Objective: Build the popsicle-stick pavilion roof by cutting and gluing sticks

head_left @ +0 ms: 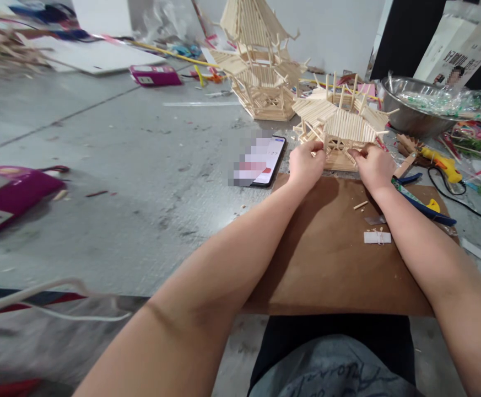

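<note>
A small pavilion model [351, 124] built of thin wooden sticks stands at the far edge of a brown board [327, 264]. My left hand [307, 162] grips its near left side, thumb and fingers closed by a corner post. On the near right side, my right hand [374, 165] is closed with its thumb and fingers at the lower railing. Both hands partly cover the model's base. Behind it to the left rises a taller stick pagoda [257, 66] with a pointed roof. A short loose stick [360, 205] lies on the board near my right wrist.
A phone [263, 161] lies left of my left hand. Blue-handled pliers [424, 207] and a yellow glue gun [442, 164] are on the right, below a metal bowl [417, 113]. Purple power strips [21, 193] sit at left. A white piece [377, 237] rests on the board.
</note>
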A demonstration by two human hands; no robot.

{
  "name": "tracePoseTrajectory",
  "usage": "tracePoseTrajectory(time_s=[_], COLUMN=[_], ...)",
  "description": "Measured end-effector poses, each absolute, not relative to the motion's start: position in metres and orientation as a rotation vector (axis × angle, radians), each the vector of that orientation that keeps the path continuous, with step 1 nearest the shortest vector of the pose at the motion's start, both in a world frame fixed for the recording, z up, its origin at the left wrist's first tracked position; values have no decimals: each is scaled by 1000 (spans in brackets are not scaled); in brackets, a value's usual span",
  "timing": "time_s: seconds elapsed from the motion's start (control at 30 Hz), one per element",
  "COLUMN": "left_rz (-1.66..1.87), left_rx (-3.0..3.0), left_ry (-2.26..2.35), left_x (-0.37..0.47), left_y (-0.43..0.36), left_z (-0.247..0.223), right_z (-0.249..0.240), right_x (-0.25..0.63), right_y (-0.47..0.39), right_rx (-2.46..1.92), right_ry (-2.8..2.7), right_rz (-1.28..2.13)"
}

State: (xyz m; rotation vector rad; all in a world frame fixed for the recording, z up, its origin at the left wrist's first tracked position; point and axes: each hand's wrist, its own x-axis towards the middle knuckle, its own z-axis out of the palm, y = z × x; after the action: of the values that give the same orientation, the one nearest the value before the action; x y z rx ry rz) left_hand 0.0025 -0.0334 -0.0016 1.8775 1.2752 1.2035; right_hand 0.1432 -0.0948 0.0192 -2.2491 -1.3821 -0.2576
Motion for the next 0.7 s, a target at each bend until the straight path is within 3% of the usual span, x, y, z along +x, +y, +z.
tracePoseTrajectory(time_s=[0.7], left_rz=[1189], left_rx=[1885], left_ry=[1297], left_x=[2], left_y=[-35], left_z=[1], right_z=[17], right_x=[144], right_y=[-93], right_rx=[-2234], right_ry=[-1363], right_rz=[-226])
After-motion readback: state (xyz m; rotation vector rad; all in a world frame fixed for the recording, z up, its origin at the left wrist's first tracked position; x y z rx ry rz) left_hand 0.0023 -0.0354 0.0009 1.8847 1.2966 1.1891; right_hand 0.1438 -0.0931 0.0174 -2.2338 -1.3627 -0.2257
